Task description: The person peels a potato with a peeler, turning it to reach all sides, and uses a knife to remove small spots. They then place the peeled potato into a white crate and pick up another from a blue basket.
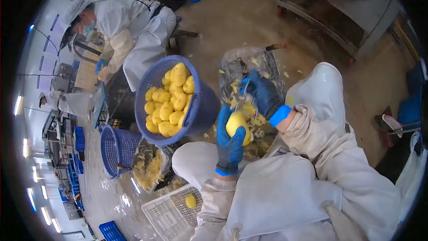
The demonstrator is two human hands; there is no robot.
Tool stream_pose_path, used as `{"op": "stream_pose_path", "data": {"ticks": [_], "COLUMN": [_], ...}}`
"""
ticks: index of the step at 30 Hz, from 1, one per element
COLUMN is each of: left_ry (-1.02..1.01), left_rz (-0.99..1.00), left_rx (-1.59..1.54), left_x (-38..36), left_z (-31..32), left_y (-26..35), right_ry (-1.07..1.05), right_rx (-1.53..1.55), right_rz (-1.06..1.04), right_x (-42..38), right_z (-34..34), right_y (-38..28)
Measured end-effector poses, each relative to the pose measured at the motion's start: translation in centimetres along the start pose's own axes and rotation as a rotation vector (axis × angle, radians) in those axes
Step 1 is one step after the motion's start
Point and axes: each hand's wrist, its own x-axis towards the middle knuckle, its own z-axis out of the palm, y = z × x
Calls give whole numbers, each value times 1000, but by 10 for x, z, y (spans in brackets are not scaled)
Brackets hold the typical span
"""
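Note:
In a blue glove, my left hand point(229, 145) is wrapped round a peeled yellow potato point(237, 125). My right hand point(264, 93), also gloved in blue, is closed on a small peeler point(244, 86), just above and to the right of the potato. Below both hands lies a dark bin point(229, 64) with peelings point(261, 129) in it. To the left, a blue basket point(206, 107) is filled with several peeled potatoes point(166, 110).
A white crate point(162, 212) holds one potato point(191, 201) at the lower left. Near it are a smaller blue basket point(109, 151) and a tray of peelings point(149, 169). A co-worker point(129, 22) sits at the upper left. A metal stand point(352, 22) is at the upper right.

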Motion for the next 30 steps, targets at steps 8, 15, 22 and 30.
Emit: {"op": "stream_pose_path", "data": {"ticks": [8, 15, 22, 30], "left_ry": [48, 264, 372, 380], "left_rz": [-383, -342, -179, -19], "left_rx": [-820, -817, -638, -568], "left_x": [12, 20, 23, 29], "left_z": [10, 15, 18, 10], "left_y": [11, 6, 7, -1], "right_ry": [20, 80, 153, 163], "right_rx": [-40, -399, -239, 75], "right_rz": [-11, -141, -210, -91], "right_x": [-24, -24, -6, 4], "right_z": [1, 5, -9, -15], "right_y": [-10, -28, -2, 15]}}
